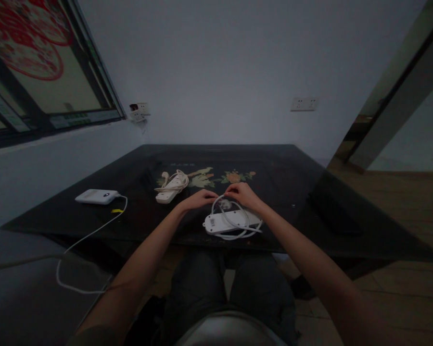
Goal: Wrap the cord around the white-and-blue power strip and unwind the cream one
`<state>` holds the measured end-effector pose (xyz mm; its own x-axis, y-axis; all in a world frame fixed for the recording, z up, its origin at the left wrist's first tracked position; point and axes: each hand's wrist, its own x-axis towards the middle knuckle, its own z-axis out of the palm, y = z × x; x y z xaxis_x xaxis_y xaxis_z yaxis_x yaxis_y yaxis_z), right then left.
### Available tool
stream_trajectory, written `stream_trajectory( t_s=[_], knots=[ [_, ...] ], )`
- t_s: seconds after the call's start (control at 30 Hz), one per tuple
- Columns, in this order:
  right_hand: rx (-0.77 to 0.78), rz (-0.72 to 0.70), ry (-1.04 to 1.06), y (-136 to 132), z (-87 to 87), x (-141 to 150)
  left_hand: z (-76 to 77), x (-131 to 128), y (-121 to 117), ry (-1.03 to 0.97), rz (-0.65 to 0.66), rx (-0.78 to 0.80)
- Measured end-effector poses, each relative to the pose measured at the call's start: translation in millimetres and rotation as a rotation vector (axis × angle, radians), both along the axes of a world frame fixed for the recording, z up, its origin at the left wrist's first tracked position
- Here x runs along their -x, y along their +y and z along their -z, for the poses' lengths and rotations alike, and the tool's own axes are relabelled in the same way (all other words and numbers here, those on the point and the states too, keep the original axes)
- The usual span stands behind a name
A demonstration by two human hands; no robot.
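Note:
A white power strip [231, 221] lies near the front edge of the dark table, its white cable [213, 207] looped over and around it. Just beyond the strip, my left hand [204, 197] pinches the cable from the left side. From the right, my right hand [243, 193] is closed on the cable too, its fingertips close to those of my left hand. Between the hands and the strip sits a pale, partly see-through piece [225, 204], perhaps the plug; its shape is blurred. A second white power strip [168, 192], wrapped in its own cord, rests to the left.
A white power bank [96, 196] with a cable running off the table's left side lies on the black tabletop [274, 163]. At the right is a dark flat object [334, 215]. Wall sockets [304, 104] are on the far wall; a window stands at left.

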<state>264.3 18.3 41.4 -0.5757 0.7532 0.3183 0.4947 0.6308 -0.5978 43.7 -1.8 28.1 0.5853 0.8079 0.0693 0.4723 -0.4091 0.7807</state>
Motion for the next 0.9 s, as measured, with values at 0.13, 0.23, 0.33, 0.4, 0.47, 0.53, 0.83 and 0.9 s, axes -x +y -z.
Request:
stream_trajectory(
  t_s=[0.13,0.23,0.33,0.4,0.47,0.53,0.83,0.9],
  knots=[
    [-0.016,0.008,-0.033,-7,-1.4,0,2.9,-3,-3,-0.028,-0.044,-0.012],
    [-0.022,-0.009,-0.085,-19,-4.7,-3,7.4,-7,-3,-0.053,-0.064,-0.024],
    [-0.041,-0.038,-0.180,-36,-8.7,-5,12.6,-9,-2,-0.070,-0.071,-0.028],
    [-0.072,-0.027,-0.248,-47,-10.6,-3,15.9,-10,-2,-0.069,-0.084,-0.038],
    [-0.105,0.010,-0.304,-55,-11.2,1,18.2,-11,-3,-0.062,-0.106,-0.060],
    [-0.127,0.060,-0.348,-59,-10.1,9,19.1,-13,-4,-0.049,-0.133,-0.094],
    [-0.122,0.259,-0.418,-54,0.4,33,11.3,-20,-10,0.114,-0.237,-0.259],
    [-0.111,0.269,-0.408,-54,0.3,33,9.1,-21,-12,0.149,-0.259,-0.291]
  ],
)
